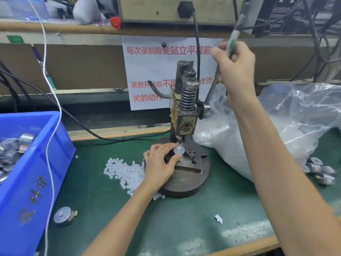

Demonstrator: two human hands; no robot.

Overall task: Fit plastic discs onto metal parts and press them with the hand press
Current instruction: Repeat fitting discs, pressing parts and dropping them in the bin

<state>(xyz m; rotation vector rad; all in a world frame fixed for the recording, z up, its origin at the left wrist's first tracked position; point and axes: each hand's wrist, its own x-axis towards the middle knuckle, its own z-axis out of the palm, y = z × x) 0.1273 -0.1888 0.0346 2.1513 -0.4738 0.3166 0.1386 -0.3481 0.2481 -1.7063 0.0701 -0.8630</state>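
Observation:
The hand press (186,111) stands mid-bench on a round iron base (186,182). A round metal part (178,150) with a small white plastic disc on top sits in the fixture under the ram. My left hand (160,163) pinches that part between thumb and fingers. My right hand (234,65) grips the press lever (232,41), which is raised high to the right. Loose white plastic discs (123,170) lie in a heap left of the base.
A blue bin (36,163) of metal parts stands at the left, one metal part (62,216) lying beside it. A clear bag of discs (276,126) fills the right, with several metal parts (319,170) next to it. Cables cross the bench back.

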